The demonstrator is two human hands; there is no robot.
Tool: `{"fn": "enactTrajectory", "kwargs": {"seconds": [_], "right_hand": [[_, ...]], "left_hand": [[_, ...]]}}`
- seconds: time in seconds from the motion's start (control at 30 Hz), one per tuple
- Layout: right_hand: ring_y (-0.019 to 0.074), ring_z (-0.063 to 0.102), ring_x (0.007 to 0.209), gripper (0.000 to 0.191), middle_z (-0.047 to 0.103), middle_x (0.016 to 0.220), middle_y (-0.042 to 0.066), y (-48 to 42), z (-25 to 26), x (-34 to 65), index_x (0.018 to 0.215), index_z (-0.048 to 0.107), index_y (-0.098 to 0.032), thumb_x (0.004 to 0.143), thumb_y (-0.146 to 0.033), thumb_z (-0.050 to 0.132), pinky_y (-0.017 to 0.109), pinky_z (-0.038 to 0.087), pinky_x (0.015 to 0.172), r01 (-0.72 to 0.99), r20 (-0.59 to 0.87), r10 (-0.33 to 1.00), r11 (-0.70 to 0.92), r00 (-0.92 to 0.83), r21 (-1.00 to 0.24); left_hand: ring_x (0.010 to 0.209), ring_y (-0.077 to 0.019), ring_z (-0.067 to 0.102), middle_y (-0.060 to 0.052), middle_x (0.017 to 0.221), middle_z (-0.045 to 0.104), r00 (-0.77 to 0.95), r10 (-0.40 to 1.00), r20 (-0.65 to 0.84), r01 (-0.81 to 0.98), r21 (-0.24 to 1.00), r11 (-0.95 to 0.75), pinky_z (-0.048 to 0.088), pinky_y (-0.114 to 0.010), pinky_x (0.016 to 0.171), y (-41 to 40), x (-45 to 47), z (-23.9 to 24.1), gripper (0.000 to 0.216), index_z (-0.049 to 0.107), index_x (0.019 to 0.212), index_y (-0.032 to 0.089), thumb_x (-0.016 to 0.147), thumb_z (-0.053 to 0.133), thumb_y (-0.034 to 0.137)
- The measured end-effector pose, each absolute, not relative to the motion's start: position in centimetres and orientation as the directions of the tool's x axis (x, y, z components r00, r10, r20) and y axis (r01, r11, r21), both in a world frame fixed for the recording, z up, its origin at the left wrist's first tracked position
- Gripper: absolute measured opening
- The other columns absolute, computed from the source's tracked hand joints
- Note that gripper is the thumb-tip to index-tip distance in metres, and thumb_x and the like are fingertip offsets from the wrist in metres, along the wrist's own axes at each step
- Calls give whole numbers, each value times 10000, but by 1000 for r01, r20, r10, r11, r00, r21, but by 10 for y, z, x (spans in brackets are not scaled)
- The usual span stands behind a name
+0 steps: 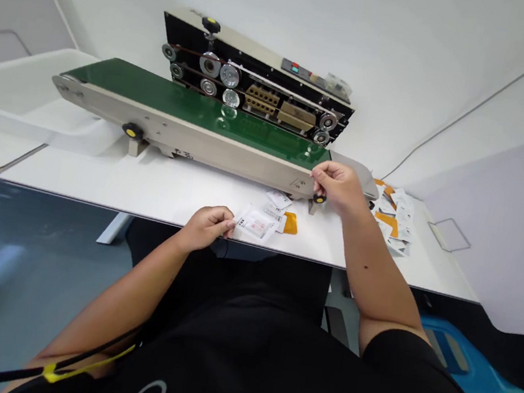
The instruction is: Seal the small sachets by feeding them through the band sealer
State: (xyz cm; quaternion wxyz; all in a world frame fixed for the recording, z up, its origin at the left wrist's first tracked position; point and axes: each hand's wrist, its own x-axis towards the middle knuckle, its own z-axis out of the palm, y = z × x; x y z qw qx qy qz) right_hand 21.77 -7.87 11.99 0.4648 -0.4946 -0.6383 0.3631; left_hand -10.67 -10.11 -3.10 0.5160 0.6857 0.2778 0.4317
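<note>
Packet (256, 223), white with printed face, lies just below the centre of the frame, its left edge pinched by the left hand (209, 227). Right hand (339, 187), right of centre, is curled beside the green conveyor (159, 92); whether it grips anything cannot be told.

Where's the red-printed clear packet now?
Head view, just below centre: the clear packet is in the left hand, in front of the conveyor, left of an orange packet.

White table (97, 178), belt machine (181, 107) standing lengthwise on it, a few sachets (280, 200) toward the near edge, mixed packet heap (388, 226) right, pale tub (63, 127) left.
</note>
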Motion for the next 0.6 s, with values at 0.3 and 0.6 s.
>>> {"fn": "enactTrajectory", "kwargs": {"seconds": [0.3, 0.6], "right_hand": [[169, 664, 480, 826, 760, 750, 115, -120, 32, 146, 1024, 663, -145, 1009, -813, 177, 230, 436, 362, 19, -466, 749, -520, -472, -854], [129, 590, 442, 394, 725, 696, 25, -145, -7, 125, 1178, 568, -146, 1033, -512, 554, 198, 434, 387, -114, -271, 440, -672, -856, -731]], "left_hand": [[544, -115, 578, -19, 660, 682, 290, 895, 340, -231, 932, -279, 491, -241, 569, -102, -102, -33, 387, 631, 756, 176, 940, 726, 503], [633, -131, 628, -42, 737, 715, 431, 765, 478, -99, 868, -487, 515, -239, 610, -98, -109, -42, 318, 737, 854, 165, 980, 691, 454]]}}
